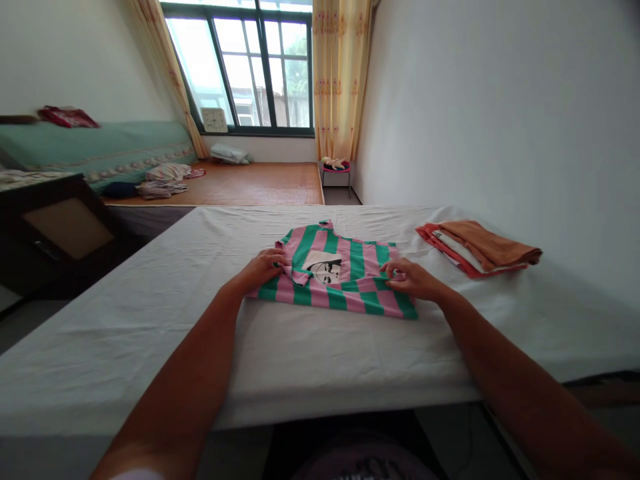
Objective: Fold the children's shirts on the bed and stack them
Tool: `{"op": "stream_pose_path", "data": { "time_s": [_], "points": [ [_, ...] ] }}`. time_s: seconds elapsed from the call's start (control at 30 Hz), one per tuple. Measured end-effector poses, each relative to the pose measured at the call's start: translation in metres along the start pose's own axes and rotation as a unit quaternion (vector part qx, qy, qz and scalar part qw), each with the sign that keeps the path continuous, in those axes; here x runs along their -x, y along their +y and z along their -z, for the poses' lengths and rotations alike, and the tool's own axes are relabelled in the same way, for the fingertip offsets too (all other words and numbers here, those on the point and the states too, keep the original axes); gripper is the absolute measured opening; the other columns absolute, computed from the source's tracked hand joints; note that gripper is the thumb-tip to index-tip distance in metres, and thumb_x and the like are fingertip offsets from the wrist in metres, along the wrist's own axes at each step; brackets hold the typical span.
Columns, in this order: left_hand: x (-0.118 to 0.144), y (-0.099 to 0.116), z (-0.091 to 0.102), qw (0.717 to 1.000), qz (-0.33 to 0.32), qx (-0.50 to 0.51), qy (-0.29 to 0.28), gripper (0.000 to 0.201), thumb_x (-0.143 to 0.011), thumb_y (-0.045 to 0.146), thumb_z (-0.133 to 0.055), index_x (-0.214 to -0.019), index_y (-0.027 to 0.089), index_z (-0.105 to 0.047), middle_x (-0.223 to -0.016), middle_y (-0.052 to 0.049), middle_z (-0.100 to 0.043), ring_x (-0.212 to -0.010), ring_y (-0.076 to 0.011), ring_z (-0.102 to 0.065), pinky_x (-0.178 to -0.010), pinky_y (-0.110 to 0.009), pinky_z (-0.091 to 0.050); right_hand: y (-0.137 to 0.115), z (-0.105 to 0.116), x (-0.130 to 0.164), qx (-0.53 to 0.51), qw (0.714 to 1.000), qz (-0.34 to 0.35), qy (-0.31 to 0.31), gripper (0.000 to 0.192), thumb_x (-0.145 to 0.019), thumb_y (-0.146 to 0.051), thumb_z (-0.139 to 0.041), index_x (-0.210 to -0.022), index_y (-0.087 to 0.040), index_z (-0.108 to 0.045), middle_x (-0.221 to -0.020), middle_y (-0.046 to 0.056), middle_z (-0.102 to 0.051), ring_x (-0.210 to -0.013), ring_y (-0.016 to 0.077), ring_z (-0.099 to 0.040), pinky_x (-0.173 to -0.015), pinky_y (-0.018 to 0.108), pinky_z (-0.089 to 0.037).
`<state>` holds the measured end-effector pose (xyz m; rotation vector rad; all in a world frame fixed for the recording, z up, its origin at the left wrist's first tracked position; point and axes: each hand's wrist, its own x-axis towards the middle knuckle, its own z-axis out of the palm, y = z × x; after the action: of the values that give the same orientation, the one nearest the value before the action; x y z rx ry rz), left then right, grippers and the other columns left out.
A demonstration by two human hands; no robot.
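Left hand (263, 267) pinching left sleeve fold, right hand (410, 279) gripping right edge of pink-green checked cotton T-shirt (345, 277), flat between hands on white-sheeted bed (150, 320). Folded orange-red clothes stack (480, 248) right, apart.

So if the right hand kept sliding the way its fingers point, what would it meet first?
Probably the printed face patch on the striped shirt: the right hand points left across it, towards the left hand.
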<state>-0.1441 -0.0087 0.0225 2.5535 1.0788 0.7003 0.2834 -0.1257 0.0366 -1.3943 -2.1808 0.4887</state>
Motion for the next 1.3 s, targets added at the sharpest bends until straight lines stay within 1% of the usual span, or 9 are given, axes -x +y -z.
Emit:
{"op": "stream_pose_path", "data": {
  "time_s": [0.07, 0.17, 0.27, 0.47, 0.63, 0.77, 0.97, 1.2, 1.3],
  "points": [
    [-0.003, 0.002, -0.002, 0.999, 0.02, 0.014, 0.026, 0.024, -0.081, 0.032, -0.056, -0.096, 0.024, -0.072, -0.11, -0.005, -0.068, -0.11, -0.023, -0.059, -0.102, -0.039, -0.043, 0.003, 0.001, 0.002, -0.077, 0.996, -0.025, 0.031, 0.017, -0.08, -0.036, -0.059, -0.077, -0.02, -0.051, -0.086, 0.002, -0.064, -0.077, 0.0163, -0.056, -0.071, 0.028, -0.045],
    [-0.009, 0.004, -0.005, 0.986, 0.081, 0.062, 0.131, 0.025, -0.083, 0.031, -0.051, -0.099, 0.022, -0.069, -0.102, -0.003, -0.07, -0.098, -0.0204, -0.064, -0.092, -0.035, -0.049, 0.009, -0.002, 0.005, -0.106, 0.988, -0.071, 0.081, 0.023, -0.081, -0.041, -0.059, -0.079, -0.02, -0.051, -0.071, -0.002, -0.055, -0.064, 0.0128, -0.048, -0.059, 0.024, -0.04],
    [-0.02, 0.008, -0.011, 0.962, 0.118, 0.106, 0.22, 0.027, -0.086, 0.033, -0.049, -0.099, 0.019, -0.067, -0.097, -0.003, -0.071, -0.089, -0.0187, -0.066, -0.083, -0.031, -0.053, 0.017, -0.007, 0.007, -0.095, 0.989, -0.086, 0.079, 0.026, -0.079, -0.044, -0.062, -0.081, -0.019, -0.053, -0.071, -0.002, -0.055, -0.064, 0.013, -0.049, -0.059, 0.024, -0.041],
    [-0.031, 0.014, -0.014, 0.956, 0.128, 0.043, 0.261, 0.045, -0.087, 0.034, -0.049, -0.128, 0.015, -0.055, -0.126, -0.012, -0.061, -0.112, -0.0229, -0.058, -0.095, -0.037, -0.048, 0.026, -0.01, 0.011, -0.054, 0.996, -0.072, 0.028, 0.023, -0.079, -0.039, -0.062, -0.092, -0.02, -0.061, -0.088, 0.002, -0.066, -0.08, 0.0186, -0.061, -0.073, 0.029, -0.046],
    [-0.008, 0.012, -0.011, 0.984, 0.135, -0.012, 0.119, 0.037, -0.091, 0.035, -0.042, -0.119, 0.022, -0.064, -0.115, -0.006, -0.067, -0.107, -0.021, -0.06, -0.097, -0.035, -0.045, 0.021, -0.008, 0.013, -0.066, 0.993, -0.083, 0.052, 0.022, -0.079, -0.037, -0.059, -0.093, -0.02, -0.064, -0.09, 0.003, -0.068, -0.083, 0.0205, -0.062, -0.076, 0.032, -0.048],
    [0.004, 0.006, -0.027, 0.982, 0.136, -0.129, 0.037, 0.046, -0.091, 0.045, -0.043, -0.128, 0.023, -0.058, -0.133, -0.008, -0.056, -0.122, -0.027, -0.05, -0.104, -0.042, -0.038, 0.023, -0.005, 0.015, -0.064, 0.992, -0.096, 0.051, 0.022, -0.078, -0.037, -0.058, -0.089, -0.019, -0.064, -0.087, 0.004, -0.068, -0.083, 0.021, -0.062, -0.076, 0.032, -0.048],
    [0.002, 0.002, -0.036, 0.972, 0.144, -0.186, 0.008, 0.05, -0.095, 0.048, -0.032, -0.133, 0.024, -0.054, -0.14, -0.007, -0.051, -0.127, -0.0276, -0.045, -0.105, -0.043, -0.036, 0.031, -0.006, 0.02, 0.052, 0.99, -0.118, 0.062, 0.027, -0.081, -0.044, -0.055, -0.086, -0.02, -0.066, -0.076, 0.002, -0.067, -0.071, 0.0187, -0.062, -0.066, 0.028, -0.044],
    [0.002, -0.001, -0.033, 0.972, 0.141, -0.187, 0.001, 0.051, -0.094, 0.049, -0.032, -0.134, 0.025, -0.053, -0.141, -0.006, -0.05, -0.128, -0.0275, -0.044, -0.106, -0.042, -0.035, 0.023, -0.01, 0.02, 0.159, 0.931, -0.163, 0.285, 0.033, -0.09, -0.043, -0.043, -0.094, -0.019, -0.065, -0.08, 0.006, -0.069, -0.065, 0.0174, -0.06, -0.062, 0.027, -0.041],
    [0.002, -0.002, -0.034, 0.973, 0.138, -0.185, -0.002, 0.052, -0.094, 0.049, -0.031, -0.134, 0.024, -0.053, -0.141, -0.008, -0.05, -0.128, -0.0285, -0.044, -0.106, -0.043, -0.035, 0.011, -0.017, 0.017, 0.131, 0.95, -0.1, 0.265, 0.029, -0.09, -0.04, -0.045, -0.096, -0.02, -0.065, -0.085, 0.005, -0.07, -0.067, 0.0153, -0.061, -0.066, 0.026, -0.043]
  ]
}}
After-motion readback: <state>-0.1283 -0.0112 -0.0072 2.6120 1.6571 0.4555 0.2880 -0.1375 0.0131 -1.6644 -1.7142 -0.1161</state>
